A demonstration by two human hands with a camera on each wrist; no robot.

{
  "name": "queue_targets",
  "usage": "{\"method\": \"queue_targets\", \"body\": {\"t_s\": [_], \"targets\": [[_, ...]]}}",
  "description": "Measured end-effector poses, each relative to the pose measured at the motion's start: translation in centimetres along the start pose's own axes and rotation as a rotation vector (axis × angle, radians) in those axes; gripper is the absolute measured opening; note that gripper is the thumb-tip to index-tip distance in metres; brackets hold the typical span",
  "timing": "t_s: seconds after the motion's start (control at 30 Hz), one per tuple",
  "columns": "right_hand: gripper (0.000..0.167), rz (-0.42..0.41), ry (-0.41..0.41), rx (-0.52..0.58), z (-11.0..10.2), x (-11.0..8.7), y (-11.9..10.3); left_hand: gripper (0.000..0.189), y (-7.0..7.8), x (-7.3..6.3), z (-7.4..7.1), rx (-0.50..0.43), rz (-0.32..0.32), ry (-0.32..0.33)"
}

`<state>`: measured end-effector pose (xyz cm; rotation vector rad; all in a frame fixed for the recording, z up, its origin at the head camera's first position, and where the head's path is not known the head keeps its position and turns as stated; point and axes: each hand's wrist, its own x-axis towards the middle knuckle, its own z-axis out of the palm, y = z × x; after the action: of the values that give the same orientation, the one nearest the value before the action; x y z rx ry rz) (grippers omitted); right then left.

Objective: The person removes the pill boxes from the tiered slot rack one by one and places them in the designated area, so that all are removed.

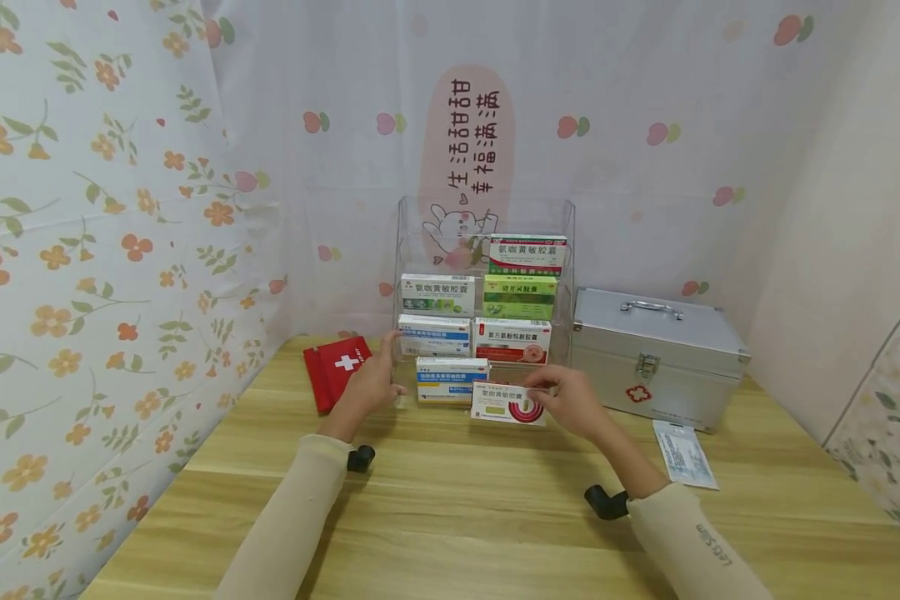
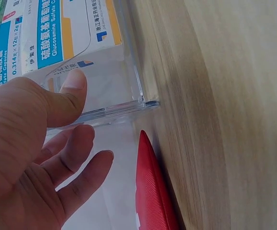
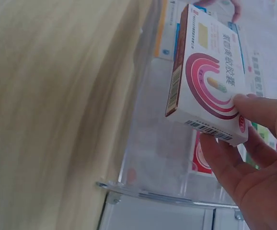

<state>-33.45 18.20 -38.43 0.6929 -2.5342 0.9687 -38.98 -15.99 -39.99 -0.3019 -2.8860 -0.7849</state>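
My right hand (image 1: pixel 573 406) pinches a white medicine box (image 1: pixel 508 405) with a pink-red arch design between thumb and fingers. That box is tilted, in front of the bottom tier of a clear tiered display rack (image 3: pixel 150 158), right of a blue-and-white glucosamine box (image 1: pixel 452 382). My left hand (image 1: pixel 375 379) holds the rack's left side edge. In the left wrist view its thumb (image 2: pixel 71 93) lies on the clear plastic, with the other fingers outside the wall. Higher tiers hold a red-and-white box (image 1: pixel 512 342), another blue-and-white box (image 1: pixel 433 337), a green box (image 1: pixel 519 297) and more medicine boxes.
A red first-aid pouch (image 1: pixel 335 372) lies left of the rack. On the right stands a silver metal case (image 1: pixel 656 354) with a handle and latch, and a white packet (image 1: pixel 685 454) lies before it. A patterned curtain (image 1: pixel 345 167) hangs behind the wooden table (image 1: pixel 450 517).
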Motion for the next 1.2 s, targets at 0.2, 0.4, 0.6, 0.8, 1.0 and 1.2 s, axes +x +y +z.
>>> {"method": "queue_targets", "body": {"t_s": [0.2,0.4,0.6,0.8,1.0,1.2], "targets": [[0.010,0.008,-0.057,0.036,0.8,0.0,0.1,0.104,-0.1,0.1,0.2,-0.001,-0.010,0.002],[0.010,0.032,-0.104,0.040,1.7,0.1,0.7,0.106,0.0,0.0,0.0,0.007,-0.027,-0.006],[0.010,0.071,-0.150,0.055,2.3,0.2,1.2,0.106,0.2,0.0,-0.1,0.005,-0.041,-0.018],[0.010,0.091,-0.190,0.105,2.8,0.4,1.8,0.107,0.2,0.0,0.0,0.001,-0.042,-0.009],[0.010,0.096,-0.233,0.119,3.5,0.6,2.4,0.106,0.2,0.0,0.0,0.002,-0.030,-0.001],[0.011,0.082,-0.272,0.138,3.8,0.7,2.2,0.106,0.3,-0.1,0.2,0.002,-0.026,-0.004]]}}
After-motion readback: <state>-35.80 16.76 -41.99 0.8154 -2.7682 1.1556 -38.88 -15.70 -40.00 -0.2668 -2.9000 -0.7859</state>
